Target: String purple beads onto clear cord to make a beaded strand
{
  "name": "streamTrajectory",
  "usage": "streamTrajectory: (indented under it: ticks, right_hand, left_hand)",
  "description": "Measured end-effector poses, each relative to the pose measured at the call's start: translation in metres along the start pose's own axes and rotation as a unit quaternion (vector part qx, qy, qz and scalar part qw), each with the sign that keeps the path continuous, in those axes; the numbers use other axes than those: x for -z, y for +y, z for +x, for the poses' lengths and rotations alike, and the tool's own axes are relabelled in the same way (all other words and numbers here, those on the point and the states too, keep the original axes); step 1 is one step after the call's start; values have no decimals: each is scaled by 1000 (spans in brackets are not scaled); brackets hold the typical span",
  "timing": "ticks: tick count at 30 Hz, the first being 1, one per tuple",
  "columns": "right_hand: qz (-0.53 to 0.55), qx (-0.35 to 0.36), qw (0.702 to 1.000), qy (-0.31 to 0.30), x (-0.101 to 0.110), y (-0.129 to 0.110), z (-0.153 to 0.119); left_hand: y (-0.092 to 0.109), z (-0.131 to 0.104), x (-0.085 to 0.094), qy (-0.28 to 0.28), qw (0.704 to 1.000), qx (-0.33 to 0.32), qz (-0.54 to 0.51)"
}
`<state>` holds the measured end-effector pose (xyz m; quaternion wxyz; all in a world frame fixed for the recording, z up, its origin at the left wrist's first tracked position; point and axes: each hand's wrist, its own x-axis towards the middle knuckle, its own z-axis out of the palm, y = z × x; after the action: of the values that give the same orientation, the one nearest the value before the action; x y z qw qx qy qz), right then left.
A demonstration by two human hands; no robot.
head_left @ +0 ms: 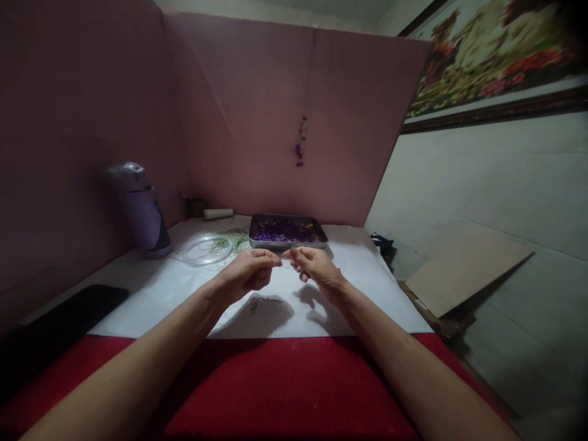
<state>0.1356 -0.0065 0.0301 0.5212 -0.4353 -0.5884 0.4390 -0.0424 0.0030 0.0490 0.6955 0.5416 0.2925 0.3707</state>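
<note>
My left hand (252, 268) is closed in a pinch over the white sheet (184, 312), its fingertips pointing right. Facing it, my right hand (315, 266) also pinches, thumb against index finger, with the other fingers curled loosely. A narrow gap separates the two sets of fingertips; whatever they hold is too fine to make out. Below the left hand, in its shadow, a thin dark strand (269, 301) lies on the sheet. Just beyond both hands stands a metal tray (288, 245) with many small purple beads (285, 231) in it.
Left of the tray are a clear plastic ring (195, 262) and green threads (236, 239). A purple flask (146, 220) stands farther left, near a black flat object (82, 306). A purple beaded strand (299, 147) hangs before the pink partition (243, 110). Red cloth (280, 386) covers the near edge.
</note>
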Motion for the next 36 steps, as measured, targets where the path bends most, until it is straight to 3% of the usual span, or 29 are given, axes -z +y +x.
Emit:
streamTrajectory:
  ticks: [4, 16, 20, 22, 24, 25, 30, 36]
  right_hand:
    - [-1, 35, 999, 26, -9, -2, -5]
    - [13, 70, 993, 93, -9, -2, -4]
    - [-102, 56, 991, 69, 5, -6, 0]
    - [-271, 59, 955, 108, 20, -11, 2]
    - [-516, 50, 844, 133, 36, -14, 3]
    - [-552, 32, 823, 135, 44, -15, 3]
    - [-608, -41, 789, 76, 68, -17, 3]
    - [-639, -85, 765, -4, 64, -28, -1]
  left_hand:
    - [-4, 0, -2, -11, 1000, 11, 10]
    - [-4, 1, 1, -8, 1000, 17, 3]
    - [-3, 1, 3, -2, 1000, 5, -5]
    - [0, 1, 4, 13, 1000, -11, -8]
    - [3, 1, 4, 32, 999, -32, -12]
    - [5, 1, 3, 40, 998, -41, -14]
    - [12, 1, 6, 65, 995, -68, -34]
    - [13, 4, 16, 77, 989, -85, -96]
